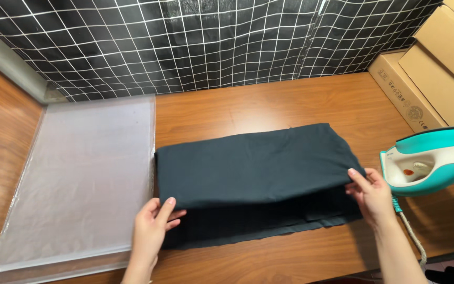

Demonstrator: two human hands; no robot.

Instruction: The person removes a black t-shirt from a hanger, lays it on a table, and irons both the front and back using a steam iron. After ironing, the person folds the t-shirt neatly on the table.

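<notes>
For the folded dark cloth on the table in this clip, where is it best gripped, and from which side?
Probably at the two near corners of the upper layer of the dark cloth, coming from the near edge. That layer is lifted off the lower one there, leaving a gap for fingers. The left hand and right hand already pinch those corners; the far fold lies flat on the wooden table.

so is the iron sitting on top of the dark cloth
No, the teal and white iron stands on the wooden table to the right of the dark cloth, clear of it beside the right hand.
</notes>
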